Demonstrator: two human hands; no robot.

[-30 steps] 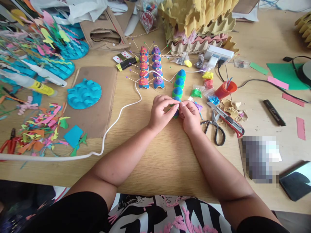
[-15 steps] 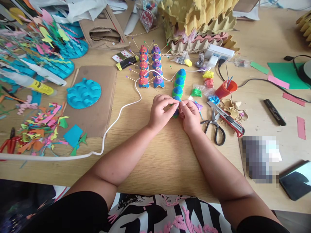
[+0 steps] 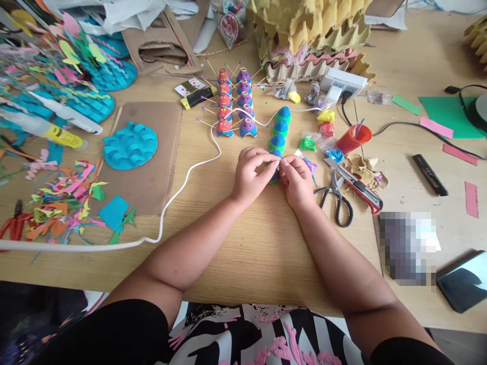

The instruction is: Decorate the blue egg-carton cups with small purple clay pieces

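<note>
L hand [image 3: 253, 175] is held w/ thumb & index brought together at the tips; R hand [image 3: 297, 180] is likewise pinched together, its fingertips met by those of the L hand. Whether anything tiny is gripped btwn them can't be told. Both are held over the near end of the blue-&-green bumpy strip [image 3: 280, 126], which is laid lengthwise on the desk [image 3: 236, 263], its near part partly hidden by the fingers.

To the L of the strip, two rows are set side by side: the red-&-blue row [image 3: 224, 101] & the purple-&-blue row [image 3: 245, 104], both w/ faces & pins stuck in. A white cord [image 3: 190, 171] is run across the desk & past both rows. To the R of the strip, small lumps are placed, incl. green clay [image 3: 307, 144], blue clay [image 3: 335, 155] & yellow clay [image 3: 326, 116], near an orange cup [image 3: 353, 139] w/ thin sticks in it. Just beside the R hand, scissors [image 3: 337, 197] are laid, partly overlapped by the red cutter [image 3: 357, 187].

Farther L, a blue bumpy disc [image 3: 130, 146] is rested on brown cardboard [image 3: 152, 187], w/ colored paper scraps [image 3: 64, 203] heaped nearby. At the back, egg trays [image 3: 315, 30] are stacked. Far R, a black marker [image 3: 429, 175] is seen on the desk.
</note>
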